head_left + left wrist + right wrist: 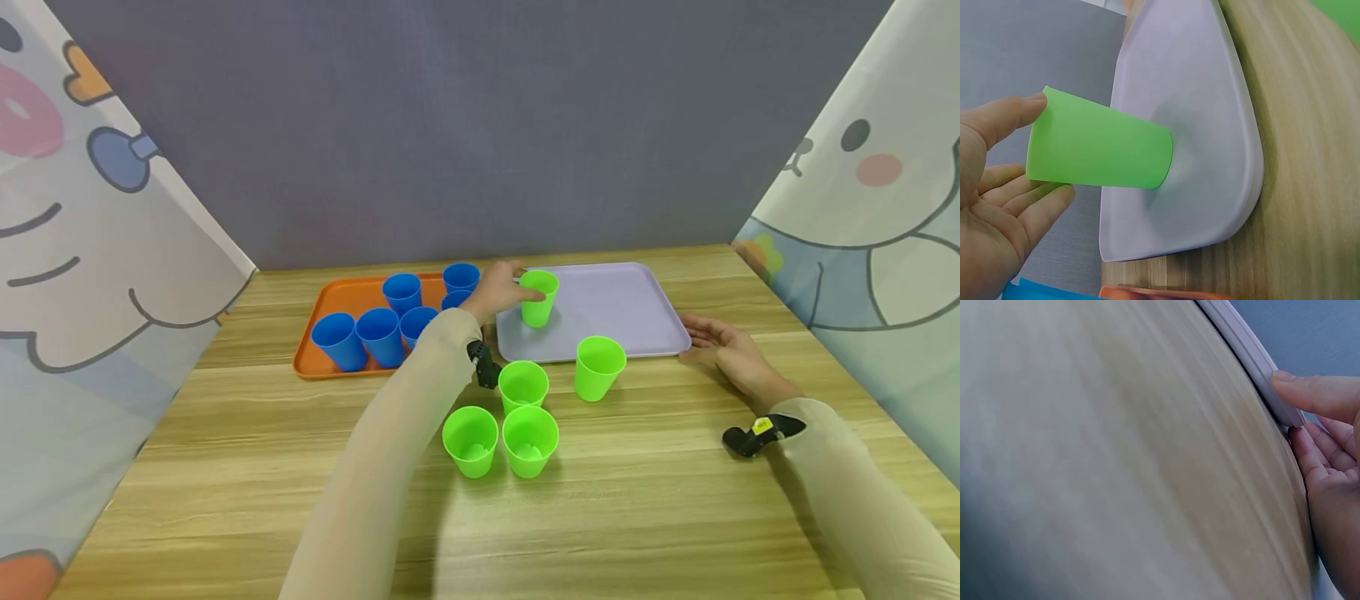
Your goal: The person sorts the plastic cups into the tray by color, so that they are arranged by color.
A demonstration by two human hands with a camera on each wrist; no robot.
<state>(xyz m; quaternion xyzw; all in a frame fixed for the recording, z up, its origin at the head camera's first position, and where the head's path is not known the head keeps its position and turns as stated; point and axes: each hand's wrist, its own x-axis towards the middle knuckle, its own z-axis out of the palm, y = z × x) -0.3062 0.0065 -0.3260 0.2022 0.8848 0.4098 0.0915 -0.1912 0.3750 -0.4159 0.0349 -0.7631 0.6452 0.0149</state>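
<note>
My left hand (498, 290) holds a green cup (538, 300) near its rim, with the thumb on one side and the fingers on the other. That cup (1100, 140) is upright at the left end of the lilac tray (600, 308); whether its base touches the tray I cannot tell. At the tray's front right corner, my right hand (723, 354) grips the edge, its thumb (1310, 394) against the rim and the fingers round the corner. In front of the tray stand a green cup (598, 368) and a close group of three more green cups (525, 442).
An orange tray (330, 304) to the left bears several blue cups (339, 340), some partly hidden by my left arm. Behind the trays rises a grey wall (480, 133). Cartoon-printed cloths (112, 225) flank the wooden table (247, 467).
</note>
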